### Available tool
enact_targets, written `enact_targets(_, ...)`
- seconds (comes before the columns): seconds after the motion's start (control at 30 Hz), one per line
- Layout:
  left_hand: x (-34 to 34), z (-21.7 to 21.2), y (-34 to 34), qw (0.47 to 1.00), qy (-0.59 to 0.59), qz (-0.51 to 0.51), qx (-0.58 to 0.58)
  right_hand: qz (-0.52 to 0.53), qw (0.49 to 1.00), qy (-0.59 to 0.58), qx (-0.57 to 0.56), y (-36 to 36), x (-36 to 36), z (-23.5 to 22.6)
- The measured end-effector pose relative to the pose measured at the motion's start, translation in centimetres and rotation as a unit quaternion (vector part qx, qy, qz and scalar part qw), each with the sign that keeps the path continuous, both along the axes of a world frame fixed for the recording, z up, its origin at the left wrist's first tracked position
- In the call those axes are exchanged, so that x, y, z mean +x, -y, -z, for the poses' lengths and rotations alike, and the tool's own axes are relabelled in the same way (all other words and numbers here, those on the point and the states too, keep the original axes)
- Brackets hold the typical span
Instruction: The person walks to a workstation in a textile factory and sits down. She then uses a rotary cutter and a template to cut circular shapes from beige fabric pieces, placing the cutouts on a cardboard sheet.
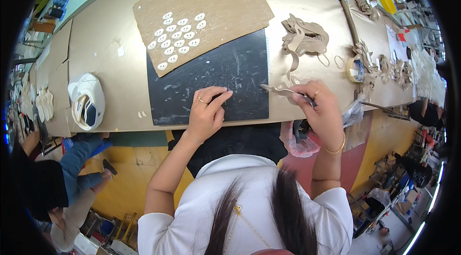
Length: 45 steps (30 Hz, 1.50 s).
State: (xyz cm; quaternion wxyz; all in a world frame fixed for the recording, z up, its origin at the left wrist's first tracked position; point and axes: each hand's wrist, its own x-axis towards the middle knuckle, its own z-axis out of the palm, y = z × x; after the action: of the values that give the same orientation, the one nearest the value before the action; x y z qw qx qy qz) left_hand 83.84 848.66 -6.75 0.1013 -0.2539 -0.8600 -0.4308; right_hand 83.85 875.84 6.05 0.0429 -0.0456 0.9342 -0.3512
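Observation:
My left hand (206,113) is over the black cutting mat (211,77) near its front edge, fingers curled and pinched; whatever is between them is too small to make out. To the right of the mat, my right hand (321,111) grips a slim dark tool with a pointed grey tip (264,87), its kind unclear. A tan strip-like cut piece (283,92) lies along it at the fingers. Beyond that hand sits a pile of tan cut pieces (307,36), one piece trailing toward me. Small white oval pieces with holes (178,35) lie in rows on a brown board (211,7).
A white shoe (87,101) stands at the left, with two small pale pieces (142,114) beside the mat. At the right are a hammer (348,19), a tape roll (355,70) and bundles of tan pieces (384,67). Another person (41,173) is at the lower left.

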Motion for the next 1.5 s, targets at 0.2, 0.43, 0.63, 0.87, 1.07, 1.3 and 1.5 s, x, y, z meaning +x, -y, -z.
enact_targets(0.2, -0.6, -0.8, -1.0, 0.999, 0.047, 0.013, 0.020, 0.053, 0.998, -0.012, 0.010, -2.6, 1.4, -1.4)
enact_targets(0.43, -6.4, -3.3, -9.2, 0.973, 0.179, 0.128, 0.068, 0.124, 0.992, -0.010, 0.002, -4.5, 1.8, -0.8)
enact_targets(0.63, -10.4, -3.6, -16.2, 0.836, 0.506, 0.210, 0.026, 0.106, 0.993, -0.045, 0.003, -4.6, 1.6, -1.2)
enact_targets(0.87, -12.5, -1.1, -18.3, 0.854, 0.424, 0.299, -0.039, 0.013, 0.997, -0.065, 0.033, -4.8, 3.0, -2.3)
enact_targets(1.07, -12.8, -2.5, -18.0, 0.822, 0.501, 0.177, 0.204, -0.113, 0.992, -0.007, -0.056, -4.3, 5.2, -2.9)
enact_targets(1.3, -13.0, -5.2, -13.4, 0.719, 0.540, 0.182, 0.398, -0.012, 0.999, 0.048, -0.014, -4.6, 5.3, -3.0)
enact_targets(1.5, -11.3, -8.9, -5.6, 0.685, 0.525, 0.151, 0.482, 0.068, 0.995, -0.054, 0.056, -3.7, 2.3, -0.3)
